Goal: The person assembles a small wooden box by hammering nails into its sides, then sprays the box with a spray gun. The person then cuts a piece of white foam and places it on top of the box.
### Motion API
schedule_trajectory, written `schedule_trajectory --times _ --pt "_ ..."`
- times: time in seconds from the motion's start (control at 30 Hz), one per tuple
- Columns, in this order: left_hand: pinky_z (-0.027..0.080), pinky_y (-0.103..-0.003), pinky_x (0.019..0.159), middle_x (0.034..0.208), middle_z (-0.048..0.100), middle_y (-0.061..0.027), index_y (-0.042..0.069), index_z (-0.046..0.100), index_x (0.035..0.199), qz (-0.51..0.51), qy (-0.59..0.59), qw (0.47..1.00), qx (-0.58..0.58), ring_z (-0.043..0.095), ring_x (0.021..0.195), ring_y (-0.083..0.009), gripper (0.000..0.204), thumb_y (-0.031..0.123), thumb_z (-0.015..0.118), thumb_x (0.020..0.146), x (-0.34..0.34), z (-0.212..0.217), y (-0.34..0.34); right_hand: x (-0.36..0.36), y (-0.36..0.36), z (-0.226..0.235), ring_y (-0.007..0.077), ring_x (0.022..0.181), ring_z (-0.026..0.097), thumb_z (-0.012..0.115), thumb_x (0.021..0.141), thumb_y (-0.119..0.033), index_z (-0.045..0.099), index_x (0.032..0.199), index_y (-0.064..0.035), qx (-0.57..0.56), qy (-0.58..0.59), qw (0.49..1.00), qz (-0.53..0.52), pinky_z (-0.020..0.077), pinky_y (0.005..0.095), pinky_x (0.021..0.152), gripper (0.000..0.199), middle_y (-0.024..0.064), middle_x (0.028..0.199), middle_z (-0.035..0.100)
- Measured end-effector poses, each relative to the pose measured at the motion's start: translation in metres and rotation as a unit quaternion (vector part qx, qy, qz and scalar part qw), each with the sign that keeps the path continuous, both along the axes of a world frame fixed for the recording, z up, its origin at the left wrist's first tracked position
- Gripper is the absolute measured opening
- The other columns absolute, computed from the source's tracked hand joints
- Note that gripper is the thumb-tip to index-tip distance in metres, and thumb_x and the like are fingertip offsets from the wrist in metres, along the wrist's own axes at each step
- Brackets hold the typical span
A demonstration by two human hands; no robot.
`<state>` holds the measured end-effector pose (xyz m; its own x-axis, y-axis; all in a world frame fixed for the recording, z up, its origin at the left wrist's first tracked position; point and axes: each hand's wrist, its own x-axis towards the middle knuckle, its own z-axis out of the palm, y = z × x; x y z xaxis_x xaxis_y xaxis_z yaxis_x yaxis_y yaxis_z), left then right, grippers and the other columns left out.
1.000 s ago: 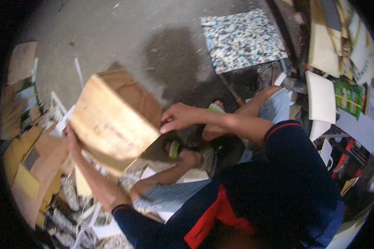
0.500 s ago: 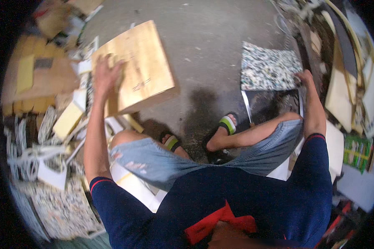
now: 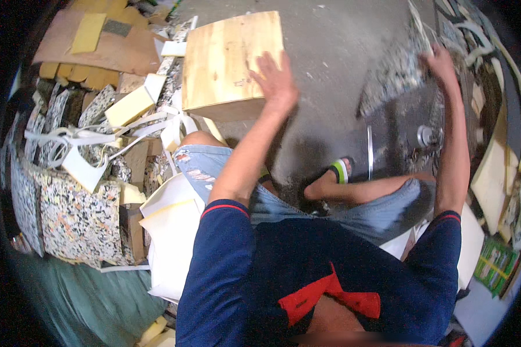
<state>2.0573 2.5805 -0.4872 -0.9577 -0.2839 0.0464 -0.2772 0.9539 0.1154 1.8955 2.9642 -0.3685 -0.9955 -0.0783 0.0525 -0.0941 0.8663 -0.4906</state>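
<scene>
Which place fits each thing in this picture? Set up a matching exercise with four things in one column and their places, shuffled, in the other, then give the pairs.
Things:
1. wooden board
2. speckled foam sheet
3. left hand
4. green-striped sandal

Places:
A. on the foot, on the concrete floor
B. lifted at the right hand
C. flat on the floor, upper left
D. fingers spread at the board's right edge

Pairs: 1-C, 2-B, 3-D, 4-A
</scene>
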Motion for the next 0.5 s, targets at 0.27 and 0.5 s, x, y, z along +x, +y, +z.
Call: schedule_trajectory --times 0.27,0.5 --pt "0.015 -0.081 0.106 0.16 0.022 -0.0247 0.018 0.035 0.153 0.032 0.036 0.996 0.076 0.015 0.148 -0.0499 0.077 0.024 0.068 0.084 0.022 0.011 -0.084 0.025 -0.031 0.035 0.0165 0.077 0.064 0.061 0.092 -0.017 0.054 0.142 -0.0119 -0.336 0.054 0.94 -0.007 0.0525 0.0325 0.069 0.051 0.0111 0.099 0.07" --pt "0.037 -0.035 0.111 0.145 0.051 -0.0242 0.007 0.042 0.15 0.032 0.13 0.944 0.301 0.05 0.134 -0.0316 0.076 0.015 0.072 0.081 0.037 0.055 -0.241 0.033 -0.048 -0.182 0.0227 0.107 0.065 0.075 0.084 -0.011 0.054 0.136 -0.0007 -0.429 -0.138 0.888 -0.095 0.0519 0.0371 0.093 0.057 0.0132 0.123 0.067"
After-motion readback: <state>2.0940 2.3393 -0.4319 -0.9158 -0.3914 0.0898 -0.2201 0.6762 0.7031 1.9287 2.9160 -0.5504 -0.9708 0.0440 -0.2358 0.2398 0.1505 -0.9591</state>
